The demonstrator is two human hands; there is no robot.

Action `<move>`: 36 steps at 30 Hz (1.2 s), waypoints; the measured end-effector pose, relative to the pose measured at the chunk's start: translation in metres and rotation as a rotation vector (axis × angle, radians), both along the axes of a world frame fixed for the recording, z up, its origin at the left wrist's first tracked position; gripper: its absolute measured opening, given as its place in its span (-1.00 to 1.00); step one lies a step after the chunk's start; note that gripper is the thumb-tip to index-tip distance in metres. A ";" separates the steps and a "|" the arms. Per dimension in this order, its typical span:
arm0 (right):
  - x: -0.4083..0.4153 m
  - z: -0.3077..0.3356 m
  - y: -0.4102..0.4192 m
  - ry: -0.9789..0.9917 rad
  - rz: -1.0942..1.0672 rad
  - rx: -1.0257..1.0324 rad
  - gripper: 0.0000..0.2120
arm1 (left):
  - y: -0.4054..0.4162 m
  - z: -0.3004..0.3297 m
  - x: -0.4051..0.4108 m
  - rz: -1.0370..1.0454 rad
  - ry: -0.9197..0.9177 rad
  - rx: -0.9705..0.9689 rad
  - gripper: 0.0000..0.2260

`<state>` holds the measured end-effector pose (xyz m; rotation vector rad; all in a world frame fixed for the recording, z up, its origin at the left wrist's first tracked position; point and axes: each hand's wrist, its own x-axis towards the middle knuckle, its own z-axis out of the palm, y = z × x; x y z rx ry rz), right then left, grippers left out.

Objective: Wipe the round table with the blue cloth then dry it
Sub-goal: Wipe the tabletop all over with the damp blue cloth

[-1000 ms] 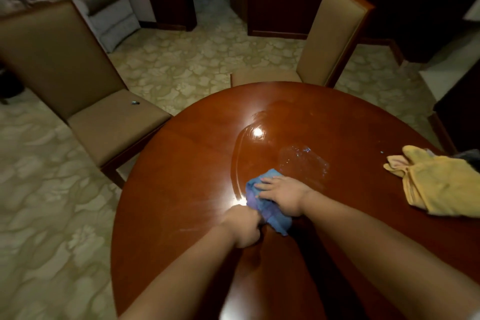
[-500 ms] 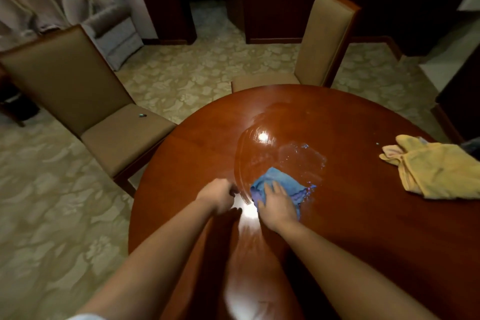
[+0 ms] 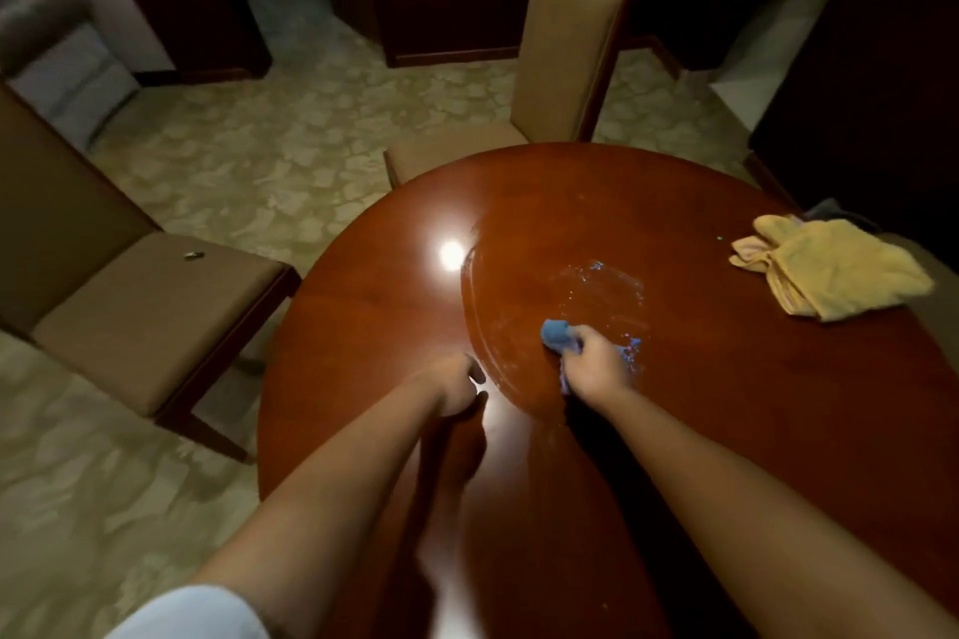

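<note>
The round wooden table (image 3: 726, 431) fills the lower right of the head view, glossy, with a wet patch (image 3: 597, 291) near its middle. My right hand (image 3: 597, 368) grips the bunched blue cloth (image 3: 556, 333) on the wet area, and part of the cloth pokes out past my fingers. My left hand (image 3: 456, 381) rests on the table just left of it, fingers curled and holding nothing. A folded yellow cloth (image 3: 835, 275) lies at the table's right edge.
One tan upholstered chair (image 3: 565, 52) stands at the table's far side, another chair (image 3: 140, 311) to the left with a small object on its seat. Patterned floor (image 3: 249, 161) surrounds the table. Dark wooden furniture lines the back and right.
My right hand went from lying flat on the blue cloth to bunching it up in its grip. My left hand let go of the cloth and shifted left. The view tilted.
</note>
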<state>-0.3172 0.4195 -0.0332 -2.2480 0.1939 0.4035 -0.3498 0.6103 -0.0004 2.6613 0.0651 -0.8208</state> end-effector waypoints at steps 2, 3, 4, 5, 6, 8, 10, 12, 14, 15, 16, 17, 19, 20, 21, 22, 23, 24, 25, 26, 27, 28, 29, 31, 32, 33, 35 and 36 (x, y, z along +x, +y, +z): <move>0.003 0.010 -0.005 0.012 -0.160 0.155 -0.71 | 0.000 -0.001 0.006 -0.038 0.004 -0.017 -0.65; 0.004 0.015 -0.009 0.001 -0.221 0.190 -0.69 | -0.002 0.000 0.007 -0.057 0.007 -0.034 -0.65; 0.005 0.021 -0.012 -0.018 -0.262 0.213 -0.66 | -0.004 0.001 0.009 -0.080 0.010 -0.047 -0.66; 0.007 0.026 -0.015 -0.042 -0.290 0.230 -0.65 | -0.007 0.003 0.011 -0.110 0.012 -0.052 -0.68; 0.008 0.031 -0.018 -0.067 -0.305 0.243 -0.64 | -0.009 0.004 0.013 -0.145 0.016 -0.050 -0.70; 0.011 0.041 -0.020 -0.112 -0.335 0.272 -0.65 | -0.015 0.008 0.017 -0.200 0.018 -0.054 -0.69; 0.014 0.047 -0.024 -0.132 -0.347 0.289 -0.66 | -0.019 0.011 0.022 -0.231 0.025 -0.080 -0.66; 0.016 0.047 -0.026 -0.139 -0.344 0.295 -0.73 | -0.021 0.014 0.026 -0.264 0.021 -0.096 -0.65; 0.013 0.045 -0.027 -0.163 -0.286 0.224 -0.82 | -0.020 0.015 0.029 -0.295 0.016 -0.092 -0.64; 0.011 0.042 -0.027 -0.179 -0.277 0.192 -0.80 | -0.019 0.015 0.030 -0.307 0.016 -0.087 -0.63; 0.007 0.043 -0.027 -0.190 -0.284 0.199 -0.79 | -0.018 0.014 0.030 -0.313 0.017 -0.085 -0.63; 0.005 0.042 -0.027 -0.203 -0.275 0.188 -0.77 | -0.017 0.014 0.031 -0.314 0.019 -0.088 -0.62; 0.002 0.046 -0.026 -0.212 -0.216 0.140 -0.70 | -0.014 0.014 0.032 -0.307 0.033 -0.098 -0.61; 0.002 0.050 -0.026 -0.212 -0.219 0.142 -0.68 | -0.012 0.014 0.033 -0.290 0.044 -0.109 -0.61; 0.003 0.052 -0.026 -0.222 -0.240 0.171 -0.68 | -0.010 0.015 0.034 -0.266 0.048 -0.127 -0.62; 0.004 0.057 -0.026 -0.230 -0.249 0.186 -0.68 | -0.009 0.016 0.036 -0.239 0.049 -0.148 -0.63; 0.004 0.062 -0.024 -0.239 -0.242 0.207 -0.67 | -0.008 0.018 0.037 -0.203 0.046 -0.175 -0.65; 0.004 0.066 -0.022 -0.239 -0.225 0.208 -0.67 | -0.008 0.020 0.038 -0.158 0.039 -0.211 -0.67; 0.003 0.070 -0.019 -0.236 -0.205 0.231 -0.67 | -0.008 0.022 0.039 -0.089 0.032 -0.277 -0.71; 0.001 0.074 -0.016 -0.240 -0.175 0.221 -0.68 | -0.009 0.025 0.040 0.015 0.042 -0.368 -0.74; 0.000 0.077 -0.013 -0.249 -0.136 0.206 -0.70 | -0.010 0.029 0.040 0.133 0.067 -0.457 -0.76; -0.003 0.081 -0.008 -0.256 -0.081 0.167 -0.72 | -0.010 0.032 0.040 0.241 0.103 -0.534 -0.78; -0.005 0.083 -0.003 -0.266 -0.025 0.132 -0.73 | -0.009 0.035 0.042 0.334 0.143 -0.604 -0.81; -0.010 0.085 0.008 -0.313 0.076 0.058 -0.72 | -0.005 0.042 0.044 0.470 0.210 -0.726 -0.75; -0.013 0.087 0.014 -0.327 0.121 0.024 -0.68 | -0.001 0.045 0.045 0.523 0.229 -0.781 -0.71; -0.015 0.088 0.019 -0.332 0.162 -0.004 -0.65 | 0.002 0.048 0.046 0.566 0.231 -0.825 -0.67; -0.024 0.091 0.029 -0.324 0.229 -0.052 -0.67 | 0.007 0.050 0.043 0.607 0.180 -0.864 -0.72; -0.029 0.093 0.035 -0.315 0.250 -0.066 -0.70 | 0.011 0.050 0.040 0.614 0.148 -0.857 -0.82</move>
